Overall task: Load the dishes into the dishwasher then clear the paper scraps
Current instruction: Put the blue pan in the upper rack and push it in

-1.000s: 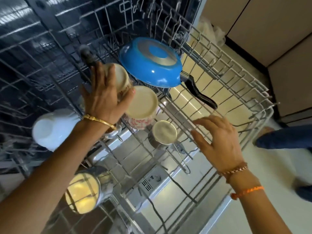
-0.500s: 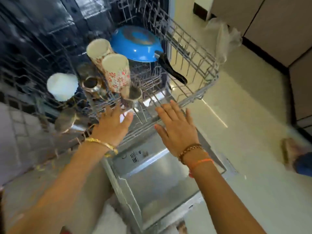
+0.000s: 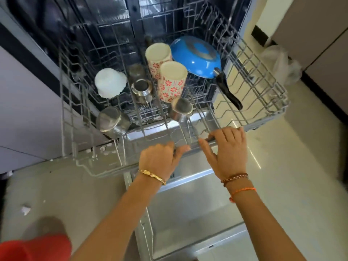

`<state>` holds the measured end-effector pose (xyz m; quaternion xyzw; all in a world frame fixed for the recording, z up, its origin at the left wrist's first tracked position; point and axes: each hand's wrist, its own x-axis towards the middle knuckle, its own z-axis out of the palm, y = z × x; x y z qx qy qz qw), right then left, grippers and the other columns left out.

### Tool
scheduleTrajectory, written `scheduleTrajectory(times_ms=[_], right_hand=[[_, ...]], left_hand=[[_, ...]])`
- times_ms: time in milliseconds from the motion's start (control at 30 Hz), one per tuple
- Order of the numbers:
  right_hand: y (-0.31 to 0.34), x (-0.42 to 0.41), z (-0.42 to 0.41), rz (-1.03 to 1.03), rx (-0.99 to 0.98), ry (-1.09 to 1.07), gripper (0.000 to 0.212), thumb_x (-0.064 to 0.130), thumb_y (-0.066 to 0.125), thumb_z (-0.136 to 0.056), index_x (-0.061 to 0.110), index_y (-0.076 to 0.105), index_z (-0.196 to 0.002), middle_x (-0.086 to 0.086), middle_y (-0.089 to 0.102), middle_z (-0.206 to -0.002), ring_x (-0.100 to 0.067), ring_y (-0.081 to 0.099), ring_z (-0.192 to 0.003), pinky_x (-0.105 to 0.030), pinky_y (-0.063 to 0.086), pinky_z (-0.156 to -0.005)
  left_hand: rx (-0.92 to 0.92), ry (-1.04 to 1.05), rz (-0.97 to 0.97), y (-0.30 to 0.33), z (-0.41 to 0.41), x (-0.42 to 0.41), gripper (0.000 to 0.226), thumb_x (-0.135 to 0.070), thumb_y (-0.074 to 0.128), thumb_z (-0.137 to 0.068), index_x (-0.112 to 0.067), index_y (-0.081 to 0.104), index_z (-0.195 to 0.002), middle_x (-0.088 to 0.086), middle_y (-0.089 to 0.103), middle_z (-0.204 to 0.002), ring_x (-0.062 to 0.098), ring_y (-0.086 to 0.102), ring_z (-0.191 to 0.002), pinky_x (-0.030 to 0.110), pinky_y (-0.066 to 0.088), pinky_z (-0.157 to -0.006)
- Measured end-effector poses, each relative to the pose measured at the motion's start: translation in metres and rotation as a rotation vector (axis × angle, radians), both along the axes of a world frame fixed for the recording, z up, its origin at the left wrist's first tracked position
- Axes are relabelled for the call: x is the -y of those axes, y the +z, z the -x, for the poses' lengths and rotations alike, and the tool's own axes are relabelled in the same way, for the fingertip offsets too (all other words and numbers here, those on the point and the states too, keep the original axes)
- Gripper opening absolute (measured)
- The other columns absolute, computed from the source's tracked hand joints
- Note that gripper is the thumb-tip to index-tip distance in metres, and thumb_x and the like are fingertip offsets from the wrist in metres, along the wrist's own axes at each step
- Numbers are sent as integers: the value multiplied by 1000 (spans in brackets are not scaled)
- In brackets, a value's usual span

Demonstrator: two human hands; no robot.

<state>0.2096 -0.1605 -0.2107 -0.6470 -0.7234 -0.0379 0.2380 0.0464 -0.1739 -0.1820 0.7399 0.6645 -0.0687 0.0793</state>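
Your left hand [image 3: 160,160] has left the floral cups [image 3: 172,81] for the rack [image 3: 263,117]. Both hands grip its front rail, right hand [image 3: 228,149] beside left; blue pan [image 3: 195,57] rides behind.

Both hands [image 3: 194,153] forward, arms outstretched, fingers curled down.
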Motion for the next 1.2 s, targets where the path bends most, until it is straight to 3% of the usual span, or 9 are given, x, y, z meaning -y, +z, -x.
scheduleTrajectory(times_ms=[167,267,333,500,767,867,933,1033,1200], right_hand=[[-6,-24,-6,-248,113,39,42,37,43,-88,14,56,-56,-3,53,-56,-25,53,-59,-34,31,-77],[-12,-43,-17,-364,39,174,47,34,40,-91,18,53,-48,2,52,-48,-22,50,-50,-30,24,-62],[-20,-47,-24,-405,10,308,50,39,34,-94,18,62,-57,4,63,-60,-19,59,-61,-30,28,-66],[-32,-55,-27,-498,60,466,48,50,33,-90,20,70,-89,3,73,-92,-11,58,-99,-33,30,-84],[-57,-84,-31,-844,376,587,48,46,28,-90,21,47,-126,6,55,-115,-13,52,-101,-34,20,-92],[-63,-98,-34,-939,383,576,52,41,33,-90,18,38,-138,2,50,-120,-15,49,-103,-34,21,-92],[-64,-108,-29,-963,393,572,47,40,34,-88,21,42,-130,3,55,-113,-15,49,-102,-35,21,-92],[-64,-124,-19,-976,397,545,44,40,33,-84,21,43,-122,7,55,-107,-15,48,-105,-36,21,-95],[-56,-164,-14,-912,439,564,41,42,32,-87,20,41,-122,5,51,-113,-14,48,-104,-36,18,-94]], left_hand=[[-10,-32,-47,8,-4,-2,64,-61,17,-89,-17,59,-110,8,68,-92,26,65,-89,29,40,-61],[6,-55,-217,6,-1,-5,66,-59,26,-88,-11,66,-70,8,59,-46,25,60,-41,22,37,-37],[34,-32,-363,-9,1,-8,76,-55,16,-94,-13,60,-48,3,43,-27,22,44,-21,15,30,-28],[128,-69,-446,-17,6,-10,81,-51,4,-97,-12,59,-53,1,44,-28,22,42,-19,17,29,-25],[119,-62,-427,-24,16,-17,83,-65,8,-90,-13,65,-61,-2,47,-32,17,46,-24,17,35,-30],[95,-112,-499,-32,19,-23,74,-57,16,-94,-10,70,-76,4,62,-48,19,60,-38,23,46,-37],[-26,-148,-583,-36,25,-33,66,-55,19,-95,-7,63,-103,13,73,-88,28,71,-78,34,56,-61],[-181,-55,-637,-36,33,-53,74,-63,12,-91,-12,38,-138,14,47,-139,38,42,-127,49,33,-101],[-271,29,-706,-38,35,-87,76,-67,12,-89,-19,17,-147,12,25,-146,22,-8,-144,56,6,-110]])
